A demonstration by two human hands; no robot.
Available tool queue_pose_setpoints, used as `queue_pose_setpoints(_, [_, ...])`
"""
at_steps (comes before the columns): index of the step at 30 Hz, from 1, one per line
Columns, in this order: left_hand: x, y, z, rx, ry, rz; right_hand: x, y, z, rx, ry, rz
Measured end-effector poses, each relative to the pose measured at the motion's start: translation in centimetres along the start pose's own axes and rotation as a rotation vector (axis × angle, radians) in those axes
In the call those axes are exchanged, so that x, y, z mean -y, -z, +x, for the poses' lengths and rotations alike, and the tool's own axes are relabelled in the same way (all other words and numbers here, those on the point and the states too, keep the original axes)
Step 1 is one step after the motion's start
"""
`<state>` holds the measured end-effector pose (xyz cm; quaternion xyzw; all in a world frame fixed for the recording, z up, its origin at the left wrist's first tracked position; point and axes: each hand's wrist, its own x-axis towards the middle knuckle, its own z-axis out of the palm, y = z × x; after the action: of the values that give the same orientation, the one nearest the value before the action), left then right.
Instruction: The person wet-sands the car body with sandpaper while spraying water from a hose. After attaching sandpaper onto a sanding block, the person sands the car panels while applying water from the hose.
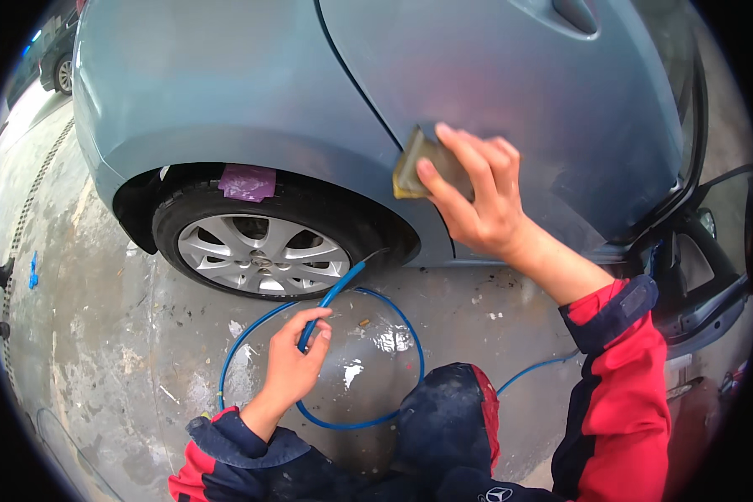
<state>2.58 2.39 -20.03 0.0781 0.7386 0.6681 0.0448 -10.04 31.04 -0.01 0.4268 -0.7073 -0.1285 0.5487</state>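
My right hand (pixel 489 197) grips a grey-green sanding block (pixel 414 163) with a yellowish lower edge. The block is at the blue-grey car body (pixel 259 100), beside the dark gap between the fender and the door (pixel 560 142). Lower down, my left hand (pixel 294 360) is wrapped round a blue hose (pixel 343 284). The hose's end points up and to the right, near the tyre; a thin streak shows at its tip, perhaps water. Behind my left hand the hose loops on the floor. A dull reddish patch tints the door above the block.
A purple sheet (pixel 248 182) lies on top of the tyre, above the silver wheel (pixel 263 255). Wet spots and white marks cover the grey floor (pixel 134 335). At the right is a dark part with a mirror-like housing (pixel 701 268). Another car (pixel 58 63) stands far left.
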Motion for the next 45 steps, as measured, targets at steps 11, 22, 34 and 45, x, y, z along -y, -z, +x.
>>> queue_pose_setpoints(11, [-0.4,-0.8,0.0,-0.015,0.018,-0.014,1.7,-0.3,-2.6,0.022,-0.148,0.023])
queue_pose_setpoints(22, [-0.3,-1.1,-0.1,-0.002,0.035,-0.02,2.3,-1.6,-3.8,-0.112,-0.195,-0.061])
queue_pose_setpoints(34, [0.3,-1.2,0.3,-0.038,0.058,0.005,4.0,-2.2,-4.7,-0.119,-0.311,-0.016])
queue_pose_setpoints(45, [-0.4,-1.7,0.1,-0.004,0.04,-0.016,4.6,-3.5,-1.6,-0.165,-0.36,-0.001])
